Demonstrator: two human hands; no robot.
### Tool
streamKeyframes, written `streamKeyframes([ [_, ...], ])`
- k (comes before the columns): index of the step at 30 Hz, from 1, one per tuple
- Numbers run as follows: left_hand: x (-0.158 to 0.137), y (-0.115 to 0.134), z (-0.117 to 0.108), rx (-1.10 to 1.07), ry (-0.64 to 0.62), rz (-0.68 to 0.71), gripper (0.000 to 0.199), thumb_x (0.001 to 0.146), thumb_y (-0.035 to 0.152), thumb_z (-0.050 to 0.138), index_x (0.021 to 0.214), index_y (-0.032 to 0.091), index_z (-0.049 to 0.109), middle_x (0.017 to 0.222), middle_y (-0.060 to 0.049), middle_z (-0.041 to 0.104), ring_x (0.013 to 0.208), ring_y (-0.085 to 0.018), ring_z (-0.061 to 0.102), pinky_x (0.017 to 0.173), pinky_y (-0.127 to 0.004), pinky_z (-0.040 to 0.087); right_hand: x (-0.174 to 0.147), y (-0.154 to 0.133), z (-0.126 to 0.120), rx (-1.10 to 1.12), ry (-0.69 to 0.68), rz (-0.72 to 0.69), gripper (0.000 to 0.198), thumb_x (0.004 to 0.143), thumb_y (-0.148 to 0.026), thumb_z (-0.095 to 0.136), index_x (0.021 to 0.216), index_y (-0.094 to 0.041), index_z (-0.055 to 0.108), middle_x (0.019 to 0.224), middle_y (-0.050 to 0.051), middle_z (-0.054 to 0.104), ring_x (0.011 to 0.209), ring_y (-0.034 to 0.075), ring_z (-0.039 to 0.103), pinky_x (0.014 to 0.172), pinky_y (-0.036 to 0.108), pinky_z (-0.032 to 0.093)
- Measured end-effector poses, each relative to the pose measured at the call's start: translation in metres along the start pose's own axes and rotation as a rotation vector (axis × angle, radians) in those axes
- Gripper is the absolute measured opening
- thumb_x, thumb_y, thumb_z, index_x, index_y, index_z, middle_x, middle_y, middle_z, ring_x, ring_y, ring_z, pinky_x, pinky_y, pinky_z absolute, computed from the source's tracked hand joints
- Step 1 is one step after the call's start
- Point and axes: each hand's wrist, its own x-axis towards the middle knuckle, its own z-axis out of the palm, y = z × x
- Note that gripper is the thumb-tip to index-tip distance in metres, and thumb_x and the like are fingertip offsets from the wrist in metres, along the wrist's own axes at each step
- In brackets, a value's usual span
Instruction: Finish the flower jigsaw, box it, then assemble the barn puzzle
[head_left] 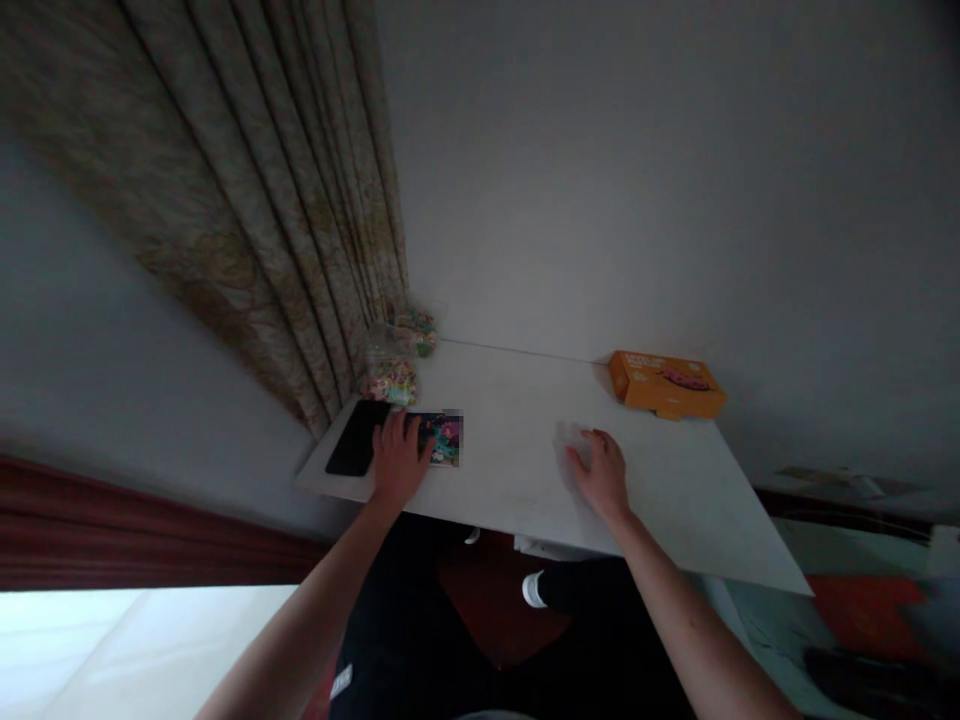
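My left hand (401, 462) lies with its fingers spread over the left part of a colourful printed picture (445, 438), perhaps a card or booklet. Part of that print is hidden under the fingers, and its right end is blurred into blocks. Beside the same hand is a flat black rectangular object (356, 440), close to my fingertips. My right hand (604, 475) is at the right half of the white table (517, 420), thumb and forefinger apart, the other fingers loosely curled. I see nothing held in it; a shadow falls to its left.
Two clear bags of small colourful pieces, a nearer bag (391, 380) and a farther bag (421, 330), stand at the back left by the curtain (337, 200). An orange box (667, 385) sits at the back right against the wall (562, 180).
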Motion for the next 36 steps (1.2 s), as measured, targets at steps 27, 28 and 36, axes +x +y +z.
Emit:
streamKeyframes([
  [27,0.225,-0.069,-0.054,0.099,-0.178,0.114,0.029,0.096,0.004,0.042,0.109,0.008,0.068,0.130,-0.021,0.063,0.121,-0.033,0.058,0.097,-0.048,0.050,0.046,-0.172,0.096,0.061,-0.406,-0.346,0.052,0.102,-0.062,0.047,0.138,-0.027,0.064,0.142,0.013,0.063,0.131,0.032,0.053,0.107,0.049,0.036],
  [28,0.227,-0.070,-0.055,0.111,-0.185,0.093,0.028,0.097,0.005,0.042,0.104,0.009,0.068,0.123,-0.021,0.065,0.115,-0.032,0.061,0.095,-0.047,0.050,0.046,-0.172,0.096,0.063,-0.407,-0.345,0.052,0.102,-0.062,0.047,0.137,-0.027,0.064,0.142,0.013,0.063,0.130,0.032,0.053,0.107,0.049,0.036],
  [36,0.236,-0.074,-0.083,-0.006,-0.120,0.043,0.024,0.099,0.016,0.045,0.108,0.018,0.067,0.102,-0.014,0.071,0.099,-0.030,0.065,0.088,-0.041,0.047,0.047,-0.173,0.092,0.087,-0.415,-0.323,0.053,0.103,-0.061,0.047,0.136,-0.024,0.065,0.139,0.014,0.064,0.130,0.033,0.053,0.108,0.049,0.036],
])
